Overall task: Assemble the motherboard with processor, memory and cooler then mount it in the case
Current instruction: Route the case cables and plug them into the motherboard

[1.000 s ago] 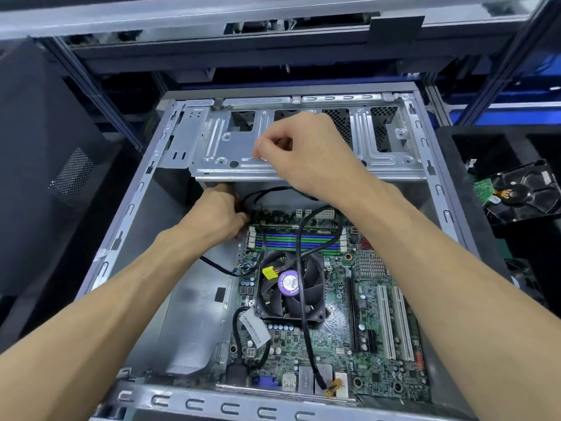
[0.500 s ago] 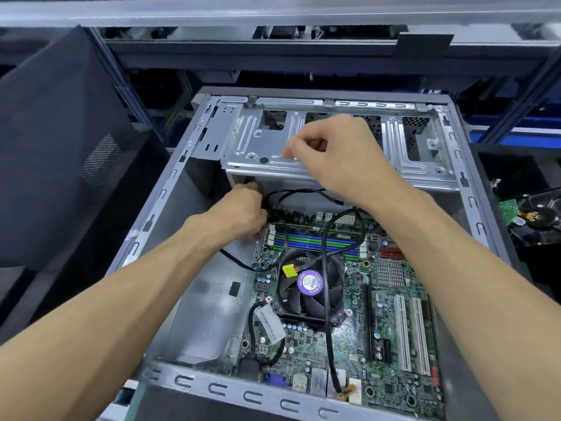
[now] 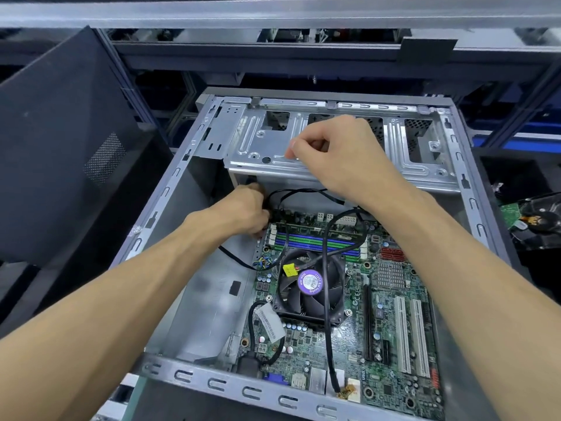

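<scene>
The green motherboard (image 3: 391, 323) lies inside the open grey case (image 3: 170, 208). It carries a black cooler fan (image 3: 309, 287) with a purple label, and blue and green memory slots (image 3: 315, 243). My left hand (image 3: 243, 211) reaches under the drive cage at the board's far left corner, its fingers curled round a black cable (image 3: 299, 191) there. My right hand (image 3: 340, 159) rests on the silver drive cage (image 3: 419, 168) with fingers curled and thumb pressed to the forefinger. Anything pinched between them is hidden.
A long black cable (image 3: 326, 314) runs over the fan to the case's near rim (image 3: 252, 391). A black side panel (image 3: 69, 141) leans at the left. A bare hard drive (image 3: 537, 220) lies on the dark surface at the right. Shelving frames stand behind.
The camera has shifted, so the case sits further right and lower in view. Both hands keep their places relative to the case; the left stays at the board's corner.
</scene>
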Tool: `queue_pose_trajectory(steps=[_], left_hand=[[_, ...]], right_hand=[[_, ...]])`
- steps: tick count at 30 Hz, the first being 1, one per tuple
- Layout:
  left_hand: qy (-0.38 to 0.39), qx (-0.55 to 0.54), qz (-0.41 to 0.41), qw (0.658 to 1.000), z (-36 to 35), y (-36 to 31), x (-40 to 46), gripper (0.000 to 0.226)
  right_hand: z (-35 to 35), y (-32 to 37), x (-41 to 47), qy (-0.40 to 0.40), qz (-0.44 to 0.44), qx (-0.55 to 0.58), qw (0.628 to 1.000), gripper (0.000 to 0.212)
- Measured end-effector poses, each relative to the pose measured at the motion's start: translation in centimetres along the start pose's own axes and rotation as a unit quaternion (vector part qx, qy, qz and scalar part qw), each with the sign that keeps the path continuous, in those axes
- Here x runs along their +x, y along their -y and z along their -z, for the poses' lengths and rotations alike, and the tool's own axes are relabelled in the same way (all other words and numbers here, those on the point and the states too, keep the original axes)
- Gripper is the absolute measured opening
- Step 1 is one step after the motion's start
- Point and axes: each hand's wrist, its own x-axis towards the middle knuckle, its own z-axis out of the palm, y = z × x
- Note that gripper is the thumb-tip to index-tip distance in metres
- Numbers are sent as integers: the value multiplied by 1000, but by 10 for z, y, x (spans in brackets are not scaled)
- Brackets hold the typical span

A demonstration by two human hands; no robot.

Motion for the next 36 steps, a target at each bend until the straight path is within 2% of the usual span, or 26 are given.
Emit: queue_pose_trajectory(steps=[3, 10, 22, 27, 36], left_hand=[[-28, 17, -28, 999, 5, 0, -3, 33], [-31, 22, -63, 997, 5, 4, -3, 18], [-71, 43, -76, 994, 1, 4, -6, 22], [-67, 36, -80, 994, 4, 3, -5, 14], [-65, 43, -84, 993, -1, 7, -2, 18]], right_hand=[[-1, 0, -1, 5, -1, 2, 1000, 26], [-1, 0, 0, 2, 1, 0, 1000, 26], [-2, 2, -3, -15, 7, -16, 1000, 28], [-1, 0, -3, -8, 7, -14, 1000, 29], [-4, -1, -3, -28, 4, -20, 999, 28]])
